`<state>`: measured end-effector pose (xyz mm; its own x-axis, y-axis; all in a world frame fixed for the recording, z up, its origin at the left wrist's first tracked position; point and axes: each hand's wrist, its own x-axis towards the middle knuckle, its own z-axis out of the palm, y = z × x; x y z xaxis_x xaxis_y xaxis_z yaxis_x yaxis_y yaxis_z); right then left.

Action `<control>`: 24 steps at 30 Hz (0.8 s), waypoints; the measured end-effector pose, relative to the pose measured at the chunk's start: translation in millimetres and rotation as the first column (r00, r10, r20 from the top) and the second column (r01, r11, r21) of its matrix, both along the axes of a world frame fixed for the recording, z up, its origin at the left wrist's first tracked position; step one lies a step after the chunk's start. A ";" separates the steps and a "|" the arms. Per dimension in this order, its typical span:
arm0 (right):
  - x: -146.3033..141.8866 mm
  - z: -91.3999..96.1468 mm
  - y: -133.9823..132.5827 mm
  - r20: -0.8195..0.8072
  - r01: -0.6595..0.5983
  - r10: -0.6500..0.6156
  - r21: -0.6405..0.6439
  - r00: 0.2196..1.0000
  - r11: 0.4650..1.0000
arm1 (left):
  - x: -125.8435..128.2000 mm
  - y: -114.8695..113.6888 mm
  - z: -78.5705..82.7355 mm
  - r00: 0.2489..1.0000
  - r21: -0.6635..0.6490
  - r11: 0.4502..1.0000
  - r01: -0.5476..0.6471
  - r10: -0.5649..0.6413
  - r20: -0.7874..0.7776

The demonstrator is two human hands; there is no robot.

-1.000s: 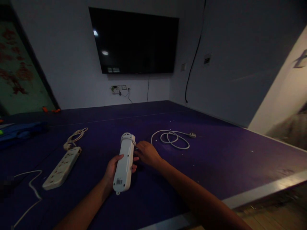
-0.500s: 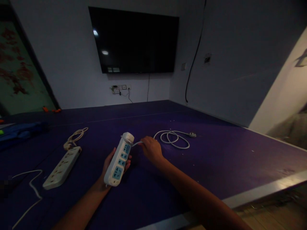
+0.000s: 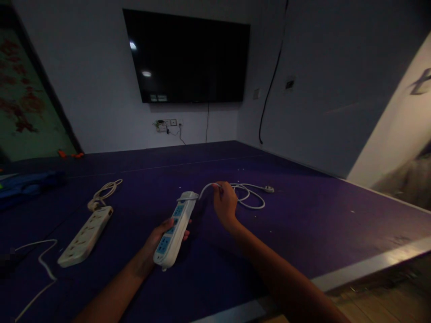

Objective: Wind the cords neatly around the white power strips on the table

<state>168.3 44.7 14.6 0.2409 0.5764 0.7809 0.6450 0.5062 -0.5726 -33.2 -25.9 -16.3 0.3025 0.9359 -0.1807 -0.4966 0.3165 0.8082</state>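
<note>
A white power strip [image 3: 181, 224] with blue socket faces is tilted in my left hand [image 3: 160, 235], thumb on the sockets and fingertips showing on its far side. Its white cord [image 3: 206, 186] crosses over the strip's upper end and arcs to my right hand [image 3: 226, 201], which is closed in a pinch on it. Beyond that hand the cord lies in loose loops on the purple surface, ending at a white plug [image 3: 269, 189].
On the left lies a second power strip [image 3: 85, 237] with its bundled cord [image 3: 107, 190]. A thin white cable [image 3: 47, 267] runs near it. Blue cloth [image 3: 27, 185] is at the far left. The purple surface [image 3: 303, 224] has a pale front edge. A television [image 3: 191, 58] hangs on the wall.
My right hand has moved right and slightly up with the cord, so the arc from the strip is longer. The strip has turned in my left hand and shifted right.
</note>
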 end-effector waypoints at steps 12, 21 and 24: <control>6.4 -1.4 2.9 0.464 0.007 0.111 -0.245 0.879 0.970 | 5.7 -9.0 14.8 0.984 -0.008 0.984 -0.178 0.178 -0.010; -27.7 -2.5 -17.4 0.791 -0.268 0.418 -0.328 0.446 0.906 | 5.3 -4.5 9.5 0.982 0.017 0.983 -0.184 0.184 -0.037; -37.5 -15.7 -19.6 0.735 -0.267 0.528 -0.456 0.426 0.849 | 5.5 -7.9 10.6 0.989 0.041 0.990 -0.133 0.135 -0.062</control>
<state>130.8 25.1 -1.1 -0.7264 0.6152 0.3064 0.6347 0.7715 -0.0444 -27.6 -33.9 -5.7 0.1631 0.9735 -0.1604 -0.4793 0.2203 0.8496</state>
